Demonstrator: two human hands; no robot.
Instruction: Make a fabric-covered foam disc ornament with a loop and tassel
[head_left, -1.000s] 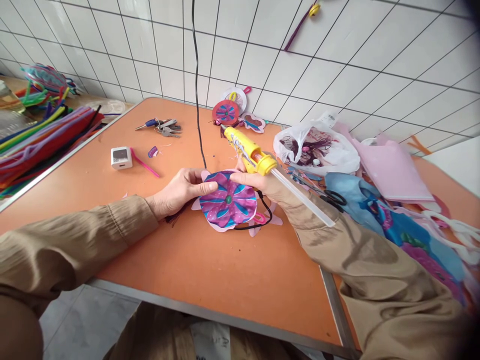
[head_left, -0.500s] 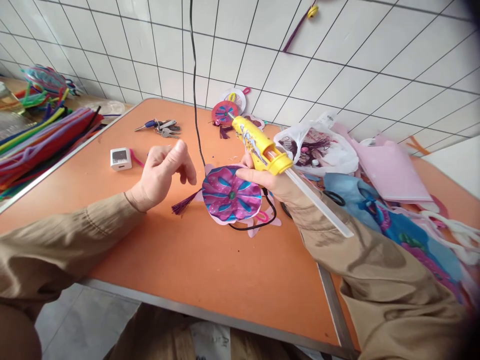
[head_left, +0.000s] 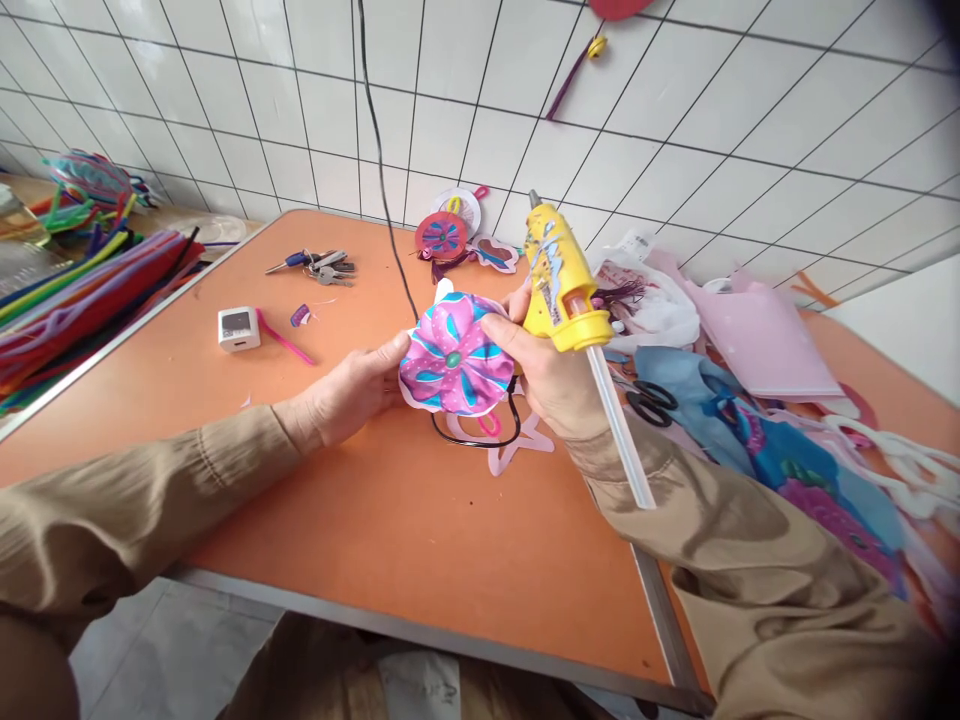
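A round pink and blue fabric flower point(head_left: 463, 383) with a green bead at its centre is held up over the table, a white edge showing around it. My left hand point(head_left: 349, 398) pinches its left edge, thumb at the rim and fingers partly hidden behind. My right hand point(head_left: 553, 378) presses a thumb on its upper right. That same hand also holds a yellow glue gun point(head_left: 559, 270), its nozzle pointing up and a clear glue stick point(head_left: 621, 430) out of its back. Below the flower lie a black cable loop point(head_left: 480, 443) and a pale pink star-shaped cutout point(head_left: 532, 442).
Keys point(head_left: 326, 265), a white box-shaped device point(head_left: 238, 328) and a pink strip point(head_left: 289, 340) lie to the left. Pipe cleaners point(head_left: 97, 300) are piled at far left. Finished-looking ornaments point(head_left: 442, 236) rest by the tiled wall. Black scissors point(head_left: 651, 402), fabric point(head_left: 817, 480) and a plastic bag point(head_left: 667, 305) are at right.
My left hand has moved right and taken the flower's left edge. The glue gun has swung from pointing up-left to nearly upright. The flower has tilted, and its tassel no longer shows.
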